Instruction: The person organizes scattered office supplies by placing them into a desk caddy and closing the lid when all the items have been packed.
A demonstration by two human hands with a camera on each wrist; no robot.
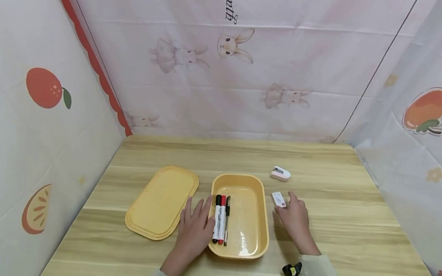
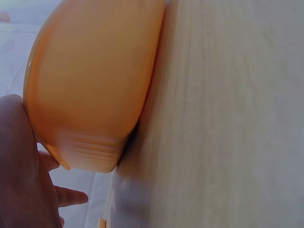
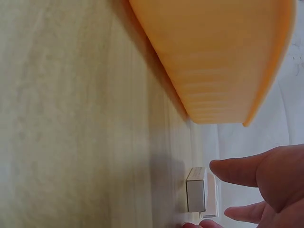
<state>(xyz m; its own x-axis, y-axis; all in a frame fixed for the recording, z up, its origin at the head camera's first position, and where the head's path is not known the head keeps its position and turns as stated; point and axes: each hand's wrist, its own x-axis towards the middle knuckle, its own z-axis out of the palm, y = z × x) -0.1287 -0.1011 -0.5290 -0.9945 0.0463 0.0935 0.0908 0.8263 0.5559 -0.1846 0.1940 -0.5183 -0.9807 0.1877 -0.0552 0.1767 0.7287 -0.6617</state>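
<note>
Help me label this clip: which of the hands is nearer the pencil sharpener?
Right. The right hand is on the near side of the pencil sharpener, beside the small white block; the left hand is farther, at the left rim of the yellow container.

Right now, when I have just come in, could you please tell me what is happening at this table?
A person's left hand rests at the left rim of a yellow box, in which a black marker, a red marker and a pen lie side by side. The right hand is at a small white block on the table, fingers not closed around it. A sharpener lies beyond the block; the yellow lid lies left of the box.
</note>
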